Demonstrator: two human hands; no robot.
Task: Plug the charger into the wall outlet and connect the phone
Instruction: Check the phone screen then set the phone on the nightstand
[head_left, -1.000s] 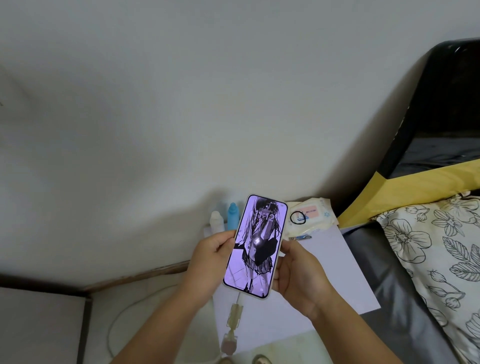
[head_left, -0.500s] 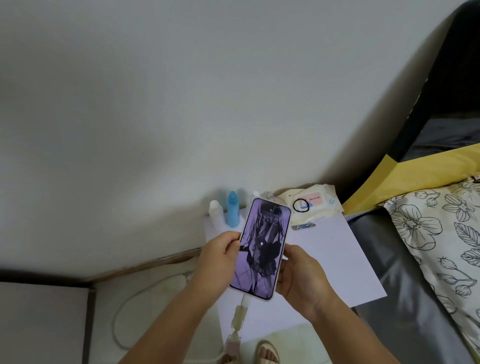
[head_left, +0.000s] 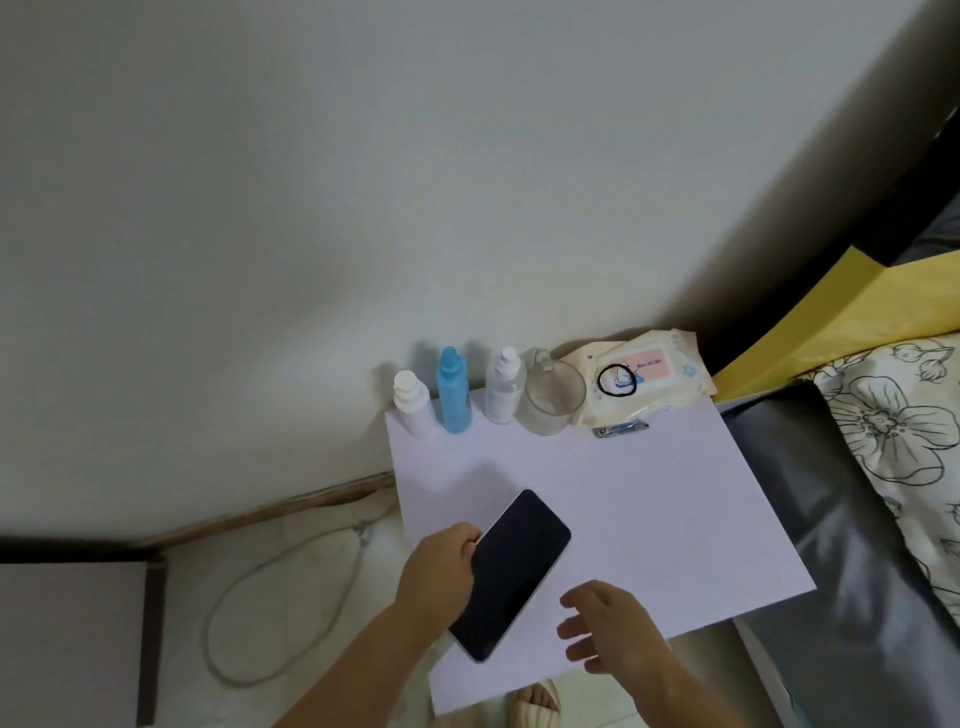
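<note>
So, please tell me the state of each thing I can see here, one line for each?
phone: screen dark, face up, low over the white table; contact unclear
left hand: gripping the phone's left edge
right hand: open, fingers spread, holding nothing
glass cup: upright, looks empty
blue bottle: upright, capped
wipes pack: flap closed, black hair tie lying on it
white cable: looped loosely on the floor
</note>
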